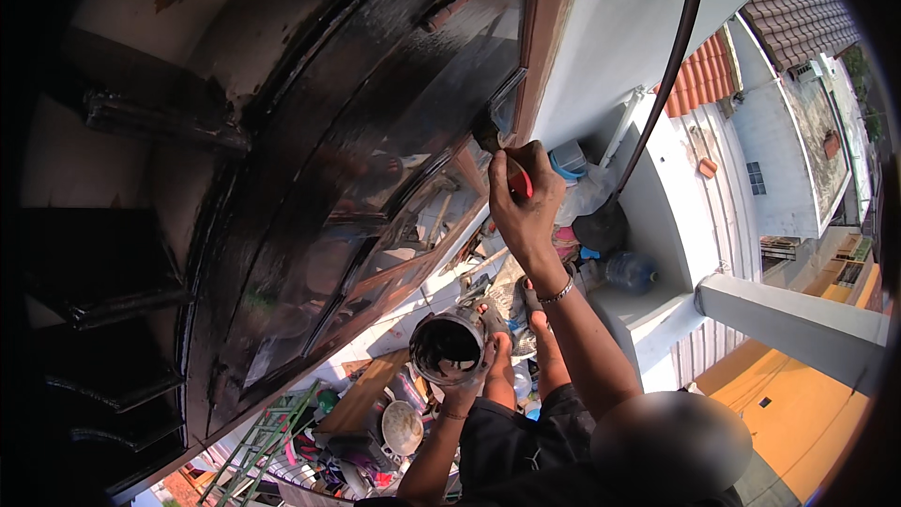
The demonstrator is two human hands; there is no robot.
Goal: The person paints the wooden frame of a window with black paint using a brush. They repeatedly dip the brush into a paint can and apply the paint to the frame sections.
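My right hand (pixel 527 211) is closed around a paintbrush (pixel 518 178) with a red handle. Its dark bristles touch, or come very near, the edge of a glass pane in a large wooden window frame (pixel 310 145). Much of that frame is coated in glossy dark paint, while a strip along its outer side (pixel 552 19) shows reddish brown. Lower down, my left hand (pixel 479 377) grips a round paint can (pixel 447 349), its rim smeared and its inside dark. Part of the left hand's grip is hidden behind the can.
A white wall (pixel 638 9) adjoins the frame, and a dark cable (pixel 680 47) hangs before it. Below lie a green metal ladder (pixel 258 446), a wooden board (pixel 366 392), a pale round pan (pixel 402 427) and cluttered items. A clear plastic water jug (pixel 631 272) sits on a ledge.
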